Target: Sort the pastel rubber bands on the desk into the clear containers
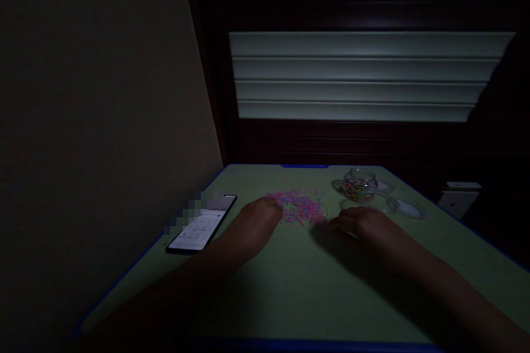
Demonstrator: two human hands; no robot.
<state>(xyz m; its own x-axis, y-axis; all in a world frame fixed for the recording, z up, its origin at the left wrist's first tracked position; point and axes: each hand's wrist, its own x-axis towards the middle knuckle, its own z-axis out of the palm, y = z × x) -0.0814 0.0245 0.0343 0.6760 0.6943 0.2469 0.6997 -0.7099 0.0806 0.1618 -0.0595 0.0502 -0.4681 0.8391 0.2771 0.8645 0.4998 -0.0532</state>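
A loose pile of thin pink and purple loops, like small rubber bands [304, 208], lies spread on the green table [290, 287]. My left hand [257, 223] rests at the pile's left edge, its fingers curled in and their tips hidden. On the right side, my right hand [366, 224] hovers just off the pile with fingertips drawn together. Anything in either hand is too small or too dark to make out. Beyond my right hand stands a round clear jar [359, 185] partly filled with small multicoloured pieces.
Clear round lids or rings [408, 209] lie beside the jar. A phone [201, 227] with a lit screen lies left of my left hand. A wall [103, 121] borders the left side, and a white box [457, 198] stands beyond the table's right edge.
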